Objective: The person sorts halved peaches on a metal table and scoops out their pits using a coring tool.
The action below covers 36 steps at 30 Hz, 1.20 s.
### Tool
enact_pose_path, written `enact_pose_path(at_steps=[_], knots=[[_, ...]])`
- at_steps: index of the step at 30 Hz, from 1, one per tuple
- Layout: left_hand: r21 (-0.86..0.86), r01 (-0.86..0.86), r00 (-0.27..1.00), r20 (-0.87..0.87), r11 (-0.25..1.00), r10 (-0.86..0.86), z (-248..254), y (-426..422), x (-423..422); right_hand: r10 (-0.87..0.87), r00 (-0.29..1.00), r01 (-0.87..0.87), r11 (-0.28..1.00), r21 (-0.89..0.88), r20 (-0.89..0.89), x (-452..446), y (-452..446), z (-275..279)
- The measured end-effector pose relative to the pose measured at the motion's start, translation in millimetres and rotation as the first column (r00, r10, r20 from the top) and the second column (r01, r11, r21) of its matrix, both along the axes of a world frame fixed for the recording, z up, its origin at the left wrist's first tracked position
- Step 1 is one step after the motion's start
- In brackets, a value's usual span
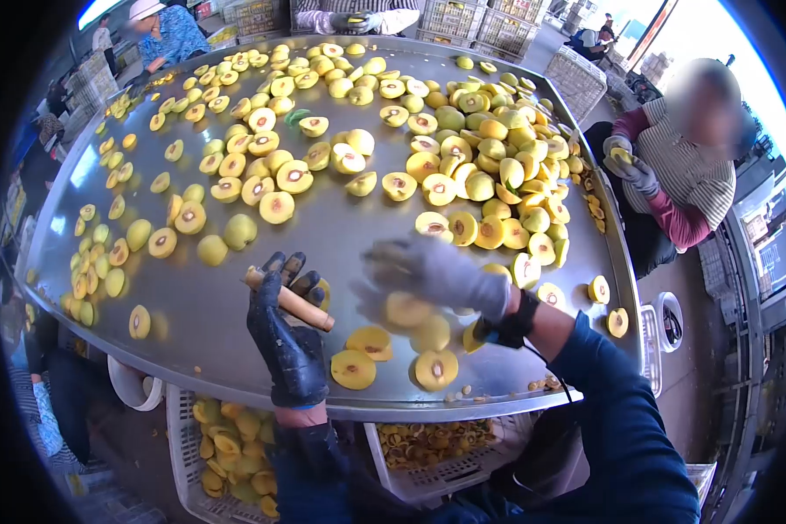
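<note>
My left hand (290,336), in a black coated glove, is closed around a short wooden handle (301,307) near the table's front edge. Any working end on the handle is not visible. A bit of yellow fruit shows behind those fingers; I cannot tell whether it is held. My right hand (437,272), in a grey glove with a black band at the wrist, is smeared by motion above blurred peach halves (430,332). Close to it, cut peach halves (353,369) lie face up, some with the pit showing.
Many more peach halves (489,175) cover the metal table (236,345), heaped at the right. Below its front edge stand a crate of peach pieces (179,454) and a crate of scraps (384,454). A gloved co-worker (672,166) sits at the right; others are at the far side.
</note>
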State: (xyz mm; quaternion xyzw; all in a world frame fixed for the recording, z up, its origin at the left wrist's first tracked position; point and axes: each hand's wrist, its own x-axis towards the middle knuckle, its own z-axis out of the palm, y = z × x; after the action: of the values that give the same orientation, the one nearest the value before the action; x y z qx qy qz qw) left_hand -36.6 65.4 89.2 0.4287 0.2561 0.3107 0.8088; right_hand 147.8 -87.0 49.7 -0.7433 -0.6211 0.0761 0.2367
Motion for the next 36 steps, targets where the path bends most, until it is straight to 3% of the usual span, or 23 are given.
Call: enact_pose_path(at_steps=[1, 2, 3, 4, 5, 6, 9, 11, 12, 14, 15, 18, 20, 21, 24, 25, 26, 30, 33, 36], knots=[[0.122, 0.027, 1.0, 0.007, 0.992, -0.029, -12.8, 4.9, -1.1, -0.149, 0.986, 0.144, 0.987, 0.069, 0.073, 13.6, 2.5, 24.5], [0.178, 0.023, 1.0, 0.004, 0.984, -0.024, -14.2, 1.9, 0.5, -0.251, 0.931, 0.21, 0.962, 0.174, 0.265, 41.2, 8.5, 13.5], [0.236, 0.015, 1.0, 0.001, 0.972, -0.016, -14.8, 0.0, 2.4, -0.303, 0.903, 0.256, 0.949, 0.185, 0.305, 70.5, 14.9, 6.7], [0.293, 0.002, 1.0, 0.0, 0.956, -0.002, -15.6, -1.0, 4.1, -0.413, 0.817, 0.403, 0.908, 0.114, 0.403, 89.9, 20.6, -3.3], [0.192, 0.022, 0.997, 0.068, 0.981, -0.036, -19.8, 3.6, 4.1, -0.434, 0.806, 0.451, 0.891, 0.057, 0.403, 108.2, 25.6, -15.1], [0.203, 0.026, 0.996, 0.079, 0.979, -0.043, -21.2, 4.4, 5.2, -0.453, 0.796, 0.497, 0.868, -0.006, 0.402, 113.8, 29.7, -16.4], [0.212, 0.05, 0.994, 0.081, 0.976, -0.069, -21.3, 3.2, 7.4, -0.444, 0.845, 0.487, 0.869, -0.087, 0.298, 94.8, 27.7, -34.2], [0.187, 0.084, 0.994, 0.057, 0.979, -0.096, -15.3, -2.2, 9.1, -0.306, 0.908, 0.364, 0.915, -0.175, 0.286, 68.8, 9.5, -26.4], [0.269, 0.099, 0.993, 0.035, 0.958, -0.112, -14.9, -5.3, 9.8, -0.248, 0.927, 0.31, 0.929, -0.201, 0.28, 58.4, 1.2, -25.3], [0.43, 0.135, 0.99, -0.019, 0.893, -0.141, -16.3, -10.9, 7.6, -0.171, 0.983, 0.182, 0.954, -0.237, 0.064, 53.1, -14.8, -23.3], [0.385, 0.133, 0.991, -0.033, 0.913, -0.13, -12.2, -15.8, 9.2, -0.126, 0.991, 0.111, 0.964, -0.242, -0.049, 53.7, -21.2, -22.2], [0.601, 0.067, 0.998, -0.037, 0.797, -0.056, -15.6, -22.4, 15.0, -0.42, 0.87, 0.44, 0.898, -0.023, 0.256, 98.3, -23.6, 3.6], [0.531, 0.075, 0.996, -0.073, 0.844, -0.043, -6.1, -28.8, 19.1, -0.564, 0.716, 0.599, 0.799, 0.052, 0.411, 153.7, -21.8, -8.7], [0.494, 0.076, 0.995, -0.091, 0.866, -0.035, -2.6, -30.8, 21.5, -0.571, 0.715, 0.595, 0.8, 0.077, 0.403, 179.6, -23.1, -25.6], [0.426, 0.095, 0.994, -0.082, 0.9, -0.066, -3.8, -32.0, 25.6, -0.529, 0.769, 0.544, 0.836, 0.067, 0.357, 148.5, -6.6, -29.0], [0.421, 0.123, 0.992, -0.085, 0.899, -0.096, -9.7, -30.5, 24.8, -0.469, 0.839, 0.473, 0.879, 0.056, 0.277, 135.6, -8.9, -33.2], [0.418, 0.149, 0.989, -0.084, 0.896, -0.125, -19.3, -25.8, 25.0, -0.38, 0.866, 0.397, 0.918, 0.015, 0.324, 128.1, -10.6, -50.0], [0.345, 0.202, 0.979, -0.066, 0.916, -0.191, -24.9, -27.3, 29.6, -0.191, 0.962, 0.221, 0.965, -0.141, 0.196, 62.5, -30.5, -28.5], [0.632, 0.092, 0.981, 0.075, 0.769, -0.179, -37.3, -29.2, 29.7, -0.115, 0.952, 0.143, 0.986, -0.08, 0.283, 23.9, -51.3, -25.4], [0.634, 0.095, 0.987, 0.041, 0.767, -0.156, -35.7, -23.1, 26.7, -0.142, 0.894, 0.169, 0.985, -0.027, 0.425, 22.1, -77.3, -28.1]])
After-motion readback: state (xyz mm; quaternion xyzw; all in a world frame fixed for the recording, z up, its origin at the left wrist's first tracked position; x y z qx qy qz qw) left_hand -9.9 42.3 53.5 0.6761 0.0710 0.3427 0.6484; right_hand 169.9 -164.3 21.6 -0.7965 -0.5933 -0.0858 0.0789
